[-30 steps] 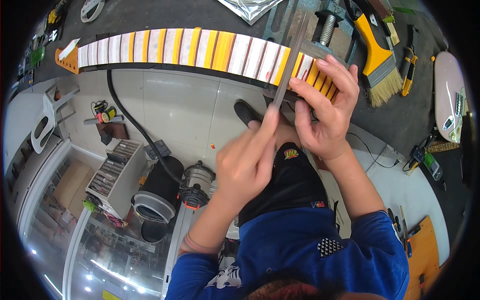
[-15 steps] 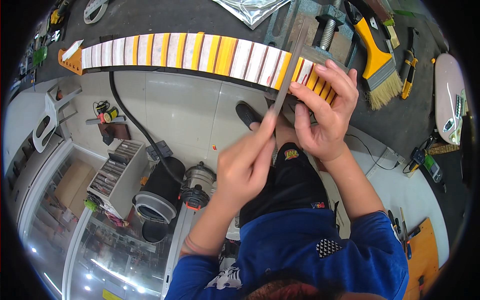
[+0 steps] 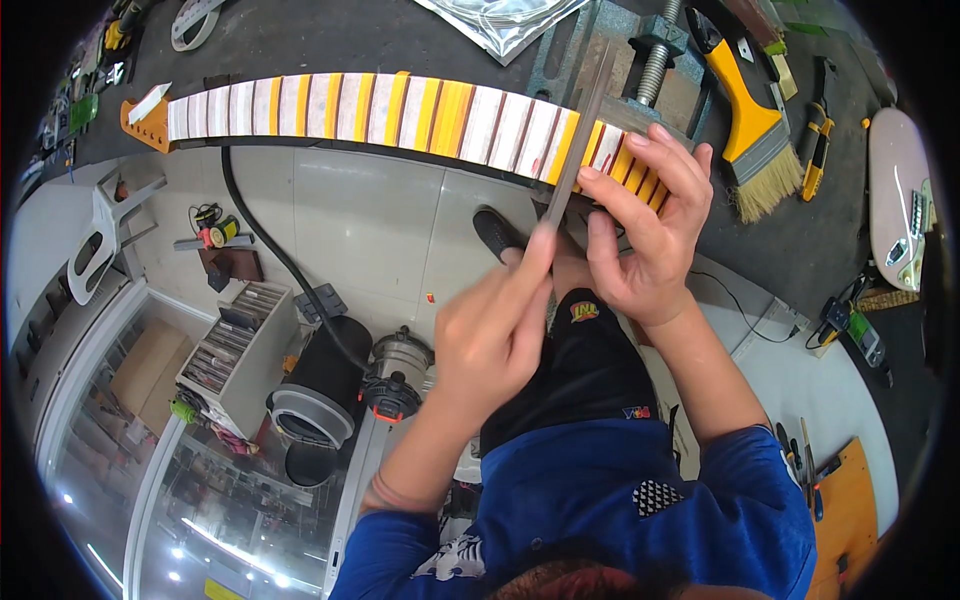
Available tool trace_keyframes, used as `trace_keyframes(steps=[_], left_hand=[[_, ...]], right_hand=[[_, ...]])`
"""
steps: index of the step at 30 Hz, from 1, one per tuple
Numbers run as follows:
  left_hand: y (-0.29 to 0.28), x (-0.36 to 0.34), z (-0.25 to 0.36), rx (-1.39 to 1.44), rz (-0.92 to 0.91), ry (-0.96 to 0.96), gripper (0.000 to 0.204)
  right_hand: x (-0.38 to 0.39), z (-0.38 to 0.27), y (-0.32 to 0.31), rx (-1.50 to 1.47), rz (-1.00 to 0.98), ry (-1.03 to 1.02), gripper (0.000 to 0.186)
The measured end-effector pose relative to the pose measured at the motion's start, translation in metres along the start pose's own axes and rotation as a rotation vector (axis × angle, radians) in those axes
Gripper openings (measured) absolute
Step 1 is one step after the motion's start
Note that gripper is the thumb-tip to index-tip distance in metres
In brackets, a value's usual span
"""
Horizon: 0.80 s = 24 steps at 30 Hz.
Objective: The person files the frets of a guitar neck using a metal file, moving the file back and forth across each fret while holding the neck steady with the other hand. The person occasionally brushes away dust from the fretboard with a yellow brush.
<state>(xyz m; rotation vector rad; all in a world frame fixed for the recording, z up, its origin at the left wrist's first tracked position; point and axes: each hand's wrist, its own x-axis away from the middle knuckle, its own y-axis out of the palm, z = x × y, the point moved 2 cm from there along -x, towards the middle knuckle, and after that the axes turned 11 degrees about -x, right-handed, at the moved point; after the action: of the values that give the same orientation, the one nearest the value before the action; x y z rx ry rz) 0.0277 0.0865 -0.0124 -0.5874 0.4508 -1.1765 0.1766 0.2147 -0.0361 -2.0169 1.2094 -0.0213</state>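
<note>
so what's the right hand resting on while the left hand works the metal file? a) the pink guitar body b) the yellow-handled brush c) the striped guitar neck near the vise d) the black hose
c: the right hand lies with its fingers spread over the end of the striped guitar neck beside the vise, while the left hand grips the long metal file laid across it; the brush lies apart, untouched.
</note>
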Motion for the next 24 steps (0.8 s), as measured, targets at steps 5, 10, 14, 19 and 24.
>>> trace_keyframes(steps=[5,10,14,19,24], left_hand=[[-0.029,0.075,-0.002,-0.126,-0.195,-0.086,0.056],[0.005,-0.041,0.008,-0.101,0.020,0.022,0.057],[0.006,-0.011,0.000,-0.120,0.026,0.029,0.055],[-0.022,0.067,-0.005,-0.222,-0.111,-0.032,0.052],[0.007,-0.032,0.005,-0.147,0.037,0.027,0.052]], right_hand=[[0.000,0.001,-0.001,0.012,-0.012,0.003,0.050],[-0.002,-0.003,0.005,-0.007,0.000,-0.001,0.050],[0.000,-0.002,0.002,0.007,0.009,0.016,0.049],[0.002,0.000,0.001,0.035,-0.031,-0.028,0.046],[-0.004,-0.004,0.002,0.003,-0.010,0.015,0.049]])
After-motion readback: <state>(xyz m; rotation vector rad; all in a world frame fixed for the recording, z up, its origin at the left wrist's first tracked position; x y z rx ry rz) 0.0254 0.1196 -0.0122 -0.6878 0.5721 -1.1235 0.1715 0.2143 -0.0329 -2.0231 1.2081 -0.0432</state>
